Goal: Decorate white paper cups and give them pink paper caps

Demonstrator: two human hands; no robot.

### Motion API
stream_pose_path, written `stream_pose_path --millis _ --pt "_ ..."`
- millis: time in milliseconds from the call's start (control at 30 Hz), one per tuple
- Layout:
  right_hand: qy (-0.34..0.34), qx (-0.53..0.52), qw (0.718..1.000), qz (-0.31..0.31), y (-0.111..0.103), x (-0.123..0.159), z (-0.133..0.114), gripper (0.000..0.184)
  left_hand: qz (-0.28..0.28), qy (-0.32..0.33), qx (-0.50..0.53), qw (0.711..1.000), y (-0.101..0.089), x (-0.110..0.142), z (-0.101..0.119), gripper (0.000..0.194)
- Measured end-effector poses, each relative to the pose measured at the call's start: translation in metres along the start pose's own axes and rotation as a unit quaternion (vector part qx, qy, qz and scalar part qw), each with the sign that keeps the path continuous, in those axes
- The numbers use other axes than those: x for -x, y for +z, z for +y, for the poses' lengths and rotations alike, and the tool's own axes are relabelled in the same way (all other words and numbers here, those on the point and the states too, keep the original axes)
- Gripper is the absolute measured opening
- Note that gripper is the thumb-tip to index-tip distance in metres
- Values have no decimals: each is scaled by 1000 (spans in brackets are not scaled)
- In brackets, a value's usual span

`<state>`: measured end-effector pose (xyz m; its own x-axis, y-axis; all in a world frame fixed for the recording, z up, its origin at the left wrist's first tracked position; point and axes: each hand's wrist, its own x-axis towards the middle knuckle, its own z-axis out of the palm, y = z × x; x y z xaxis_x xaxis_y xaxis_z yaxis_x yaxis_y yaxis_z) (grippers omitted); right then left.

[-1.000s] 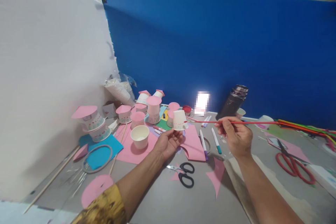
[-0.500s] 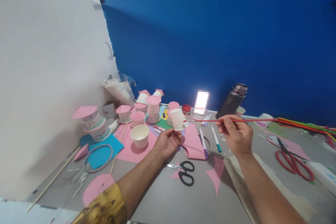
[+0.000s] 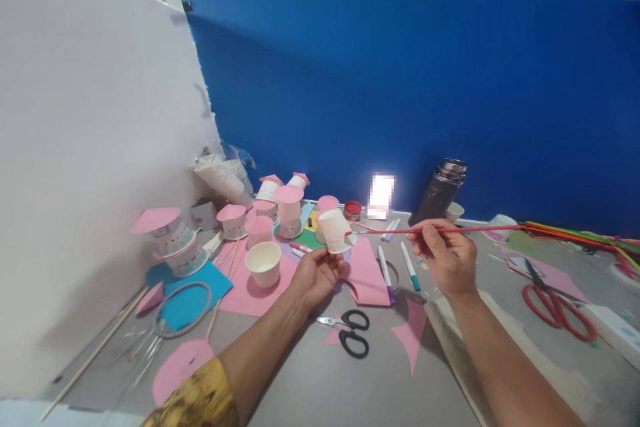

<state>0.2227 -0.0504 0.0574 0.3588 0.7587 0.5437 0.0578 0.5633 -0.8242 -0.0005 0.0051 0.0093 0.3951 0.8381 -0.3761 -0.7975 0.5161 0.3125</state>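
My left hand [image 3: 317,275] is closed on the rim of a small white paper cup [image 3: 334,229], held upside down and tilted above the table. My right hand [image 3: 447,255] pinches a long thin red stick [image 3: 470,229] that lies level, its left tip touching the side of the cup. Below the cup lies a pink paper sheet [image 3: 367,271]. Black scissors [image 3: 351,331] rest on the grey table just in front of my left hand.
Several pink-topped paper cups [image 3: 289,208] stand at the back left, with an open white cup [image 3: 263,263] and a cup stack [image 3: 221,177]. A dark flask [image 3: 439,190], two markers [image 3: 386,268], red scissors [image 3: 553,301], and coloured sticks [image 3: 585,238] lie right. White and blue boards wall the table.
The cup has tilted a little further in my left hand, and both hands with the stick have shifted slightly left. The view has drifted a little.
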Motion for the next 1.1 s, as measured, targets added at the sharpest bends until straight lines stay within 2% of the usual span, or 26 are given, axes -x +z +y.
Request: stream_pose_path --millis 433,767,1100 --pt "15 -28 999 4 -1 -2 -3 31 32 -5 5 999 5 3 1 20" --pt "30 -36 999 0 -2 -2 -2 32 20 -11 5 1000 4 2 0 20" --pt "36 -58 997 23 -5 -6 -2 30 13 -4 -6 1000 2 -1 -1 17"
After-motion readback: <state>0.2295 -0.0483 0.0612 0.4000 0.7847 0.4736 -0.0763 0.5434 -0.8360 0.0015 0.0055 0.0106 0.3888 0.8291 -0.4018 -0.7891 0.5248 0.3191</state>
